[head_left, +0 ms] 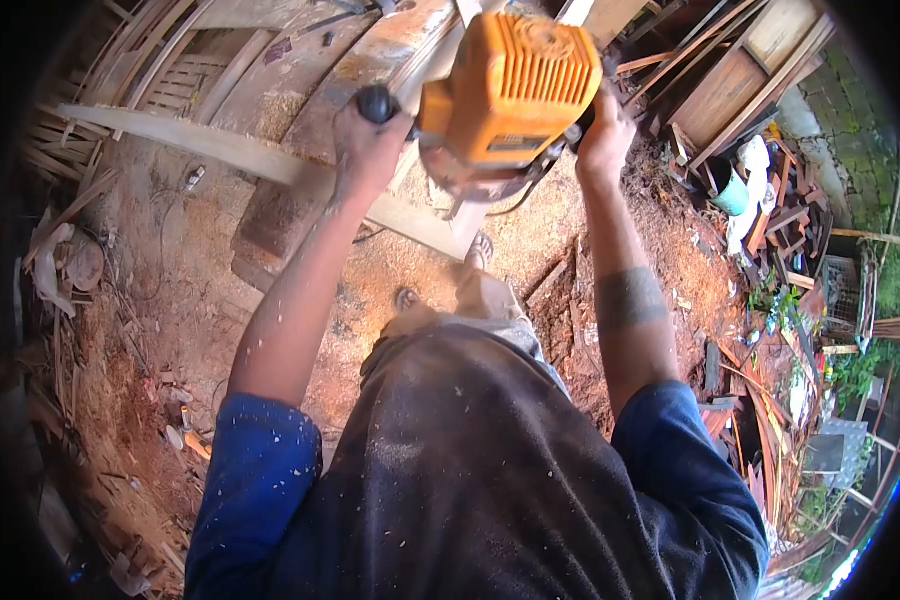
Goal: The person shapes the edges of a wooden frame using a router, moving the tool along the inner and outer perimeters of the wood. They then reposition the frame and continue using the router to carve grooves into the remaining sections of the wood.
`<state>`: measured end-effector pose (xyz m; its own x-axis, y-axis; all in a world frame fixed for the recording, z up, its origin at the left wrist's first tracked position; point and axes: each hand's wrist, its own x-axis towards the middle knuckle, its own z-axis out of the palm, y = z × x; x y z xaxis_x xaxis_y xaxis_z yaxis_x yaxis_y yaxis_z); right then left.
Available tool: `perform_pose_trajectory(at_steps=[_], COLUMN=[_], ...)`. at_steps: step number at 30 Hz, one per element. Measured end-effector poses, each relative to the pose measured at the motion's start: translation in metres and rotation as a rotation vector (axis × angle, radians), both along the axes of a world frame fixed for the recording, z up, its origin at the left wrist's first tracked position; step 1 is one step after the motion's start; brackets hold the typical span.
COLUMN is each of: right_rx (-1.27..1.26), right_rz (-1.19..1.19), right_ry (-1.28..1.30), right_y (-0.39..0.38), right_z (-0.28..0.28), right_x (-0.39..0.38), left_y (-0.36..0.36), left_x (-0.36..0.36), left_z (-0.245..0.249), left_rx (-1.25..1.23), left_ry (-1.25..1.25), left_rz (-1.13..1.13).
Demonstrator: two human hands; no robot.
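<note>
An orange power router (530,90) with a vented motor housing is held out in front of me, over pale wooden pieces. My left hand (370,145) is closed around its left handle, whose round black knob shows above the fist. On the opposite side my right hand (607,140) grips the other handle, which the fingers mostly hide. Beneath the tool, a long pale board (210,143) runs from the left and meets another piece at a corner near my feet. The router's bit is out of sight under its base.
Sawdust (370,290) covers the ground around my sandalled feet. A thick timber block (270,225) lies under the board. Wood scraps (785,225) and a light green bucket (732,192) are at the right, near a mossy wall (855,130). Slats (185,80) lean at the upper left.
</note>
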<state>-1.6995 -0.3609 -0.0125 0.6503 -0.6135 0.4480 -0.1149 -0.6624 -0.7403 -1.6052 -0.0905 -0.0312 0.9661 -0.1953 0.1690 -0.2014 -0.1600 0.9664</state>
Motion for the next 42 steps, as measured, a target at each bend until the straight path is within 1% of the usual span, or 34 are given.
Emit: perform_pose_trajectory(at_steps=[2, 3, 4, 5, 6, 7, 8, 9, 10, 11, 13, 14, 16, 17, 18, 20, 23, 25, 27, 29, 31, 32, 33, 34, 35, 37, 38, 40, 41, 42], right_rx=[0.467, 0.565, 0.437, 0.461, 0.485, 0.662, 0.686, 0.626, 0.572, 0.520, 0.669, 0.755, 0.719, 0.710, 0.784, 0.807, 0.824, 0.845, 0.786, 0.653, 0.693, 0.662, 0.632, 0.660, 0.692, 0.646, 0.663, 0.623, 0.591, 0.639], right_rz=[0.035, 0.015, 0.054, 0.065, 0.075, 0.065, 0.105, 0.106, 0.136, 0.168, 0.246, 0.256, 0.335, 0.369, 0.433, 0.554, 0.765, 0.936, 0.979, 1.107, 1.150, 1.170, 1.187, 1.199, 1.203, 1.280, 1.290, 1.352, 1.387, 1.386], right_ry=[-0.196, -0.198, -0.168, -0.147, -0.125, -0.109, -0.123, -0.079, -0.082, -0.081, 0.005, 0.044, 0.088, 0.110, 0.107, 0.134, 0.174, 0.182, 0.307, 0.234, 0.266, 0.288, 0.305, 0.288, 0.266, 0.140, 0.177, 0.087, 0.052, 0.077], right_y=[0.018, 0.026, 0.027, 0.033, 0.039, 0.049, 0.054, 0.052, 0.047, 0.042, 0.051, 0.054, 0.050, 0.047, 0.044, 0.034, 0.022, 0.016, 0.015, 0.014, 0.017, 0.018, 0.019, 0.021, 0.025, 0.030, 0.031, 0.036, 0.038, 0.039], right_z=[0.005, 0.010, 0.008, 0.012, 0.017, 0.030, 0.033, 0.031, 0.018, 0.008, 0.030, 0.039, 0.041, 0.040, 0.038, 0.029, 0.014, 0.012, 0.020, 0.008, 0.016, 0.014, 0.011, 0.011, 0.014, 0.019, 0.018, 0.010, 0.001, -0.001], right_x=[-0.008, -0.012, -0.017, -0.022, -0.027, -0.032, -0.035, -0.037, -0.036, -0.034, -0.041, -0.042, -0.040, -0.038, -0.036, -0.030, -0.010, 0.001, 0.013, 0.028, 0.038, 0.047, 0.055, 0.057, 0.060, 0.064, 0.068, 0.081, 0.090, 0.090], left_y=[0.012, 0.018, 0.021, 0.025, 0.031, 0.037, 0.041, 0.044, 0.046, 0.048, 0.050, 0.051, 0.051, 0.049, 0.047, 0.040, 0.034, 0.028, 0.020, 0.007, -0.007, -0.006, 0.004, -0.005, -0.017, -0.023, -0.025, -0.029, -0.029, -0.030], left_x=[-0.015, -0.024, -0.030, -0.037, -0.044, -0.052, -0.060, -0.067, -0.073, -0.079, -0.088, -0.094, -0.103, -0.105, -0.110, -0.120, -0.136, -0.148, -0.163, -0.176, -0.187, -0.190, -0.195, -0.200, -0.200, -0.203, -0.205, -0.207, -0.208, -0.210], left_z=[0.004, 0.006, 0.006, 0.008, 0.011, 0.014, 0.018, 0.022, 0.026, 0.026, 0.023, 0.019, 0.012, 0.012, 0.015, 0.024, 0.024, 0.026, 0.017, 0.025, 0.030, 0.024, 0.007, 0.014, 0.021, 0.017, 0.015, 0.010, 0.008, 0.007], left_rx=[-0.003, -0.019, -0.072, -0.123, -0.089, -0.054, -0.039, -0.024, -0.010, -0.014, -0.021, -0.078, -0.193, -0.205, -0.214, -0.259, -0.255, -0.254, -0.185, -0.180, -0.197, -0.194, -0.076, -0.080, -0.093, -0.122, -0.130, -0.150, -0.107, -0.067], left_ry=[-0.006, -0.018, 0.013, 0.046, 0.062, 0.081, 0.120, 0.157, 0.197, 0.141, 0.028, 0.065, 0.139, 0.116, 0.094, 0.025, 0.029, -0.039, 0.020, 0.068, 0.091, 0.062, -0.010, 0.061, 0.081, 0.010, 0.003, -0.004, -0.008, -0.010], left_rz=[0.009, 0.017, 0.020, 0.021, 0.026, 0.033, 0.047, 0.060, 0.075, 0.090, 0.124, 0.155, 0.232, 0.241, 0.259, 0.312, 0.464, 0.530, 0.732, 0.861, 0.951, 0.941, 0.885, 0.949, 1.052, 1.098, 1.112, 1.135, 1.139, 1.145])
